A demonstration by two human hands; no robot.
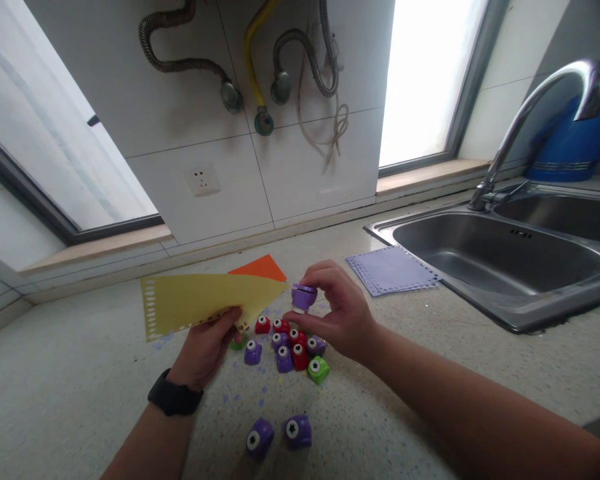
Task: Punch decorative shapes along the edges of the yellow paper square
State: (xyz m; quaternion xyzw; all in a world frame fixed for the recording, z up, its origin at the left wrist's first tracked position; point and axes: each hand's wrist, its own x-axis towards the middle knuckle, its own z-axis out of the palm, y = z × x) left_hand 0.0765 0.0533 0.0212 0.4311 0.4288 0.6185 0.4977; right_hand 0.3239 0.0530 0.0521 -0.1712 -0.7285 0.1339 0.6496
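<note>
My left hand [207,343] is closed on a yellow paper sheet [200,301] and holds it above the counter; a row of punched holes runs along the sheet's left edge. My right hand [337,310] pinches a small purple paper punch [303,297] at the sheet's right corner. Below the hands lies a cluster of small punches [293,350] in red, purple and green. Two more purple punches [279,435] lie nearer to me. Small paper bits are scattered on the speckled counter [80,387].
An orange sheet [260,268] lies behind the yellow one. A stack of lilac sheets [391,269] with punched edges lies beside a steel sink [500,263] with a tap [535,107] at the right. A wall socket [201,179] and hoses are on the tiled wall.
</note>
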